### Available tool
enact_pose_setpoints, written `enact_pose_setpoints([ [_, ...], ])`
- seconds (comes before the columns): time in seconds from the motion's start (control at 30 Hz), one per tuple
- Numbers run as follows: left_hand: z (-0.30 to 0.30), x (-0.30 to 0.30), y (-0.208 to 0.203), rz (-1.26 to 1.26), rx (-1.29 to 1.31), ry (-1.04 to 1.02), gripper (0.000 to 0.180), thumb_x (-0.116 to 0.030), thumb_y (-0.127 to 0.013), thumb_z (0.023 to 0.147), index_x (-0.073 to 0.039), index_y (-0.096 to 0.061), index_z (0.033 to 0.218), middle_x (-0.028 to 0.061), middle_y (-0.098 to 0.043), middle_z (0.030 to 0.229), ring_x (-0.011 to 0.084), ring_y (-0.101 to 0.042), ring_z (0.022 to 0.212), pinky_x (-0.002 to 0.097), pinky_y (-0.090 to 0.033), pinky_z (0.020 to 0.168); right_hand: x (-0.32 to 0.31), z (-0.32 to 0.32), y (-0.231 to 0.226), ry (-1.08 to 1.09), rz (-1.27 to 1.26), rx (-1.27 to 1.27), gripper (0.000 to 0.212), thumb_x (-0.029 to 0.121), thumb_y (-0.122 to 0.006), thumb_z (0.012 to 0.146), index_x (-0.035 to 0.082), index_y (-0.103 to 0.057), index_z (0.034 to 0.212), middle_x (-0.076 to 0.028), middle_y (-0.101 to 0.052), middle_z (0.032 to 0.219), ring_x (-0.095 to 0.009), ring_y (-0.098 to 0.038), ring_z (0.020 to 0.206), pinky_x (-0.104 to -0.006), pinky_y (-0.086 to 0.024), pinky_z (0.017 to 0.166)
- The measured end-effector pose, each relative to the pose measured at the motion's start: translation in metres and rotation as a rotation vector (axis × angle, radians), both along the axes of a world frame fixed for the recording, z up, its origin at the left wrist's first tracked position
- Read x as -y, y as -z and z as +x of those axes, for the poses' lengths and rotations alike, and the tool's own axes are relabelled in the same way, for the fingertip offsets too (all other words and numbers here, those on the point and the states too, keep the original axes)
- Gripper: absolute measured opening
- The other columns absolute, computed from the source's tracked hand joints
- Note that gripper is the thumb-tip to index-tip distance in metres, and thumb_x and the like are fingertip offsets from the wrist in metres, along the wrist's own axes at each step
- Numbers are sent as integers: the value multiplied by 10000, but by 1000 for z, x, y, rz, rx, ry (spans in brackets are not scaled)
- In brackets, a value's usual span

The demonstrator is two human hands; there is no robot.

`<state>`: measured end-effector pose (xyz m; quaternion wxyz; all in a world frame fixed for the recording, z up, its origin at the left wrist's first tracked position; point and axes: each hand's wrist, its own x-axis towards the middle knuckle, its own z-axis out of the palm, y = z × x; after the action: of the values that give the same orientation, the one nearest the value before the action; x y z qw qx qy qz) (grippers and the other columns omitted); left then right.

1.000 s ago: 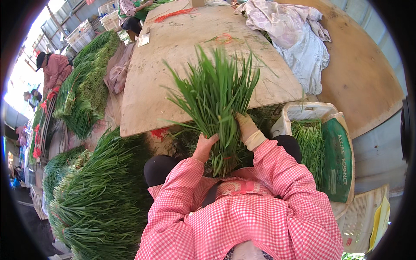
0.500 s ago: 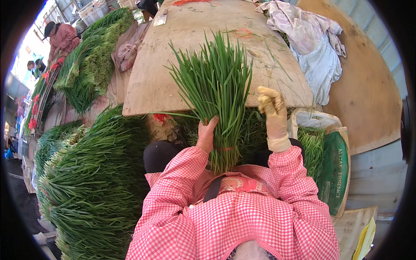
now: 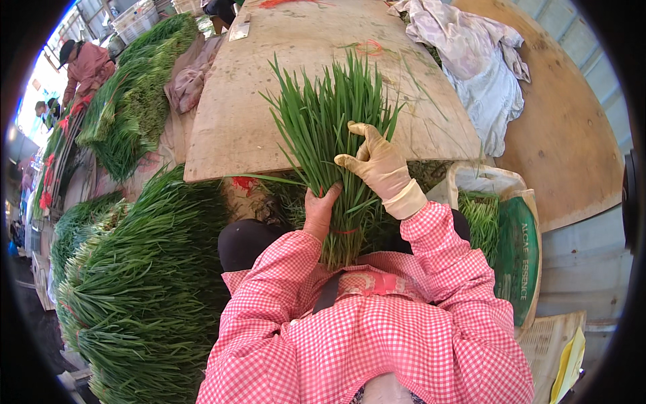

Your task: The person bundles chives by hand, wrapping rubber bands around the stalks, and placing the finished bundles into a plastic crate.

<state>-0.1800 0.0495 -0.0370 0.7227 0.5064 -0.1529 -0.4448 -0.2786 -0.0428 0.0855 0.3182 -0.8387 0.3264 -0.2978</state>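
A thick bunch of green garlic chives [image 3: 330, 128] stands upright over my lap, tied low on its stems with a thin red band [image 3: 346, 231]. My bare left hand [image 3: 320, 212] is wrapped round its left side, above the band. My right hand [image 3: 378, 163], in a pale yellowish rubber glove, is at the bunch's right side, thumb and forefinger spread in front of the leaves. Whether the glove presses on the leaves I cannot tell; its other fingers are partly hidden.
A wooden board table [image 3: 235, 121] lies ahead. Piled chives [image 3: 145, 283] fill the left. To the right are a white crate [image 3: 488, 180] with chives, a green panel [image 3: 518, 262] and a draped cloth [image 3: 481, 74]. A co-worker [image 3: 89, 64] bends at the far left.
My right hand has moved left from beside the bunch to in front of its right side, with thumb and forefinger now parted. My left hand keeps its hold.
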Motion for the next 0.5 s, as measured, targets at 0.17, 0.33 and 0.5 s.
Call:
enact_pose_setpoints([
  [0.17,-3,0,2,14,50,11,372,-181,-711,765,-19,-557,1063,63,-630,983,159,-595,846,300,-473,763,7,-2,8,84,-33,-7,328,244,-719,768,76,-562,1002,22,-439,570,-59,-379,513,-226,-339,484],
  [0.33,-5,2,5,18,65,40,376,-175,-710,764,-13,-555,1065,64,-628,989,159,-592,858,299,-470,774,23,-10,30,-105,298,357,218,288,-651,830,79,-589,839,41,-571,688,-93,-466,531,-243,-402,510],
  [0.5,-4,1,5,-4,17,31,379,-173,-703,767,-10,-549,1072,68,-625,1001,165,-591,873,302,-470,784,16,-30,8,-106,859,278,205,313,-559,891,110,-562,916,-7,-635,886,-107,-631,704,-211,-483,578],
])
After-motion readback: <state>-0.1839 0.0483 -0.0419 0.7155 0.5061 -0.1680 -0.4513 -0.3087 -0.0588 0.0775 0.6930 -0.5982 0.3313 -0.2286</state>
